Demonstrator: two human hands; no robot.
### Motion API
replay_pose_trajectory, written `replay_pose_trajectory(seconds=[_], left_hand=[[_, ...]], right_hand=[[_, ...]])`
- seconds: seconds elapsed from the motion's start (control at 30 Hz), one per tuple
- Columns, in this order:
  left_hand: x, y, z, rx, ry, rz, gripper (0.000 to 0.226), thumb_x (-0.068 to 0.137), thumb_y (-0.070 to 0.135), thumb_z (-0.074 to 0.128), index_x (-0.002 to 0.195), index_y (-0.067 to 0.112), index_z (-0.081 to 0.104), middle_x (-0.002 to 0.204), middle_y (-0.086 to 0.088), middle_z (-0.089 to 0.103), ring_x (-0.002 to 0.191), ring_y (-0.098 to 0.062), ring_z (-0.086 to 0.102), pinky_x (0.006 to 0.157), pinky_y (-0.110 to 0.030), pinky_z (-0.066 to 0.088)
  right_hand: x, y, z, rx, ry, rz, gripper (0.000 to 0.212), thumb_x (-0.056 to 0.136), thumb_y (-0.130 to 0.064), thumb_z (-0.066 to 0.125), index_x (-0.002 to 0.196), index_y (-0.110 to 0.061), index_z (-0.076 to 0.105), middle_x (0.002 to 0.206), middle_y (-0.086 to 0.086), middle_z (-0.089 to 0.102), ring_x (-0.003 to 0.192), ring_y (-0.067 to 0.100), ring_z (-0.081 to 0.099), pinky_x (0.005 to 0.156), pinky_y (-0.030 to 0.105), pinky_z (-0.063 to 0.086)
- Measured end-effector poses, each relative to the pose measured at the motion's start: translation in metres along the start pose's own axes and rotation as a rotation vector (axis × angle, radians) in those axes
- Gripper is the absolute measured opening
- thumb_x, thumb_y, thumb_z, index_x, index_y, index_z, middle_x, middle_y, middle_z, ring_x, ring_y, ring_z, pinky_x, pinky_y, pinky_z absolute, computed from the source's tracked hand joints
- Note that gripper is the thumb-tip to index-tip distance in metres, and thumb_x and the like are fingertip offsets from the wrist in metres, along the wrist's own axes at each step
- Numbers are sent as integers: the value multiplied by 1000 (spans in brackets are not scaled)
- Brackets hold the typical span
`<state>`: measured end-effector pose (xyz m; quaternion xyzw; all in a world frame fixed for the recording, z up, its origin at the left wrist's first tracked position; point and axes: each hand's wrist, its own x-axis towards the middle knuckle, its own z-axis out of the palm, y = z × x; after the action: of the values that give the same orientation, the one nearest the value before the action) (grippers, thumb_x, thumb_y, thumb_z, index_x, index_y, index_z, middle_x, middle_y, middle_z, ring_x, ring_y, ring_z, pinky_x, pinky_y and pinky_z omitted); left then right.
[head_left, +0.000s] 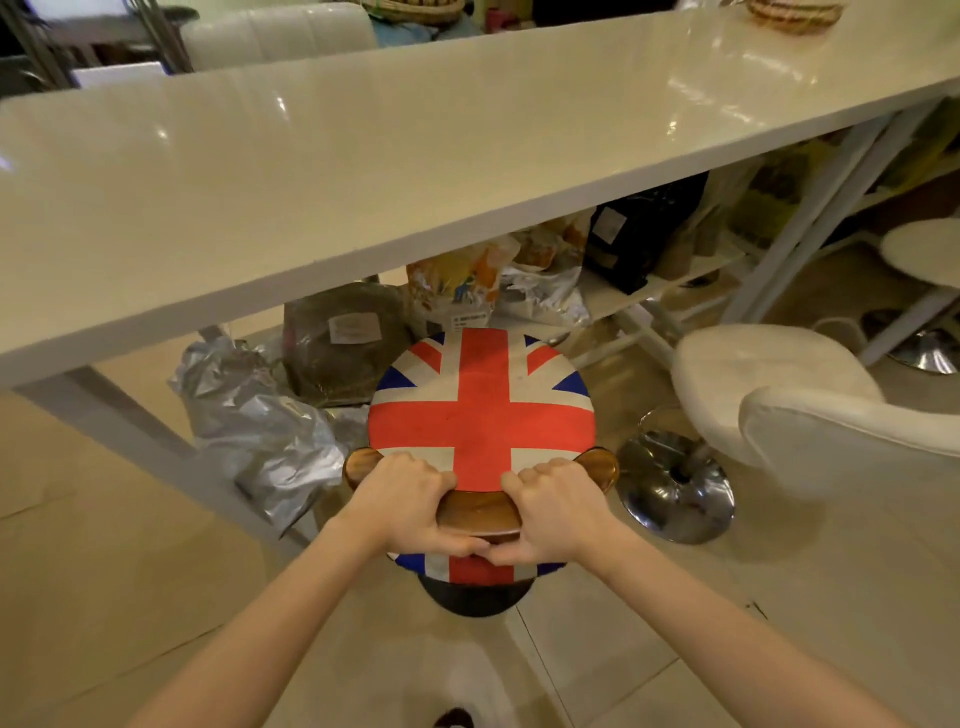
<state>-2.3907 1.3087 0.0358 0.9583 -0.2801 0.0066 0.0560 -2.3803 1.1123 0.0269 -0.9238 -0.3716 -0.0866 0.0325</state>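
left hand (410, 506) and right hand (553, 512) both curl around wooden backrest (478, 512) | flag stool (480, 410) stands at white counter (363, 197), seat partly beneath | risk: pushed further, seat may bump silver bags (260, 415), white stool (779, 405)

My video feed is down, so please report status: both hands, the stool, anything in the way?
Both gripping wooden backrest: left hand, right hand. The flag stool upright at table edge. Ahead underneath: silver bags, brown bag.
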Motion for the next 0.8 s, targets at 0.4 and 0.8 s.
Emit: replay_pose_trajectory(seconds=[0.4, 0.8], left_hand=[[35, -70, -5, -24, -61, 12, 91, 56, 94, 11, 62, 16, 58, 48, 7, 46, 37, -2, 27, 44, -18, 24], [41, -64, -3, -32, -42, -17, 87, 59, 93, 13, 62, 17, 55, 49, 6, 48, 40, -8, 37, 50, -28, 40]], right_hand=[[70, 12, -2, 43, -55, -12, 68, 73, -76, 46, 82, -11, 59, 73, 6, 69, 64, 24, 66, 62, 30, 48], [69, 29, 3, 29, -131, -49, 70, 74, -77, 41, 94, -12, 59, 86, 4, 70, 75, 22, 66, 72, 30, 51]])
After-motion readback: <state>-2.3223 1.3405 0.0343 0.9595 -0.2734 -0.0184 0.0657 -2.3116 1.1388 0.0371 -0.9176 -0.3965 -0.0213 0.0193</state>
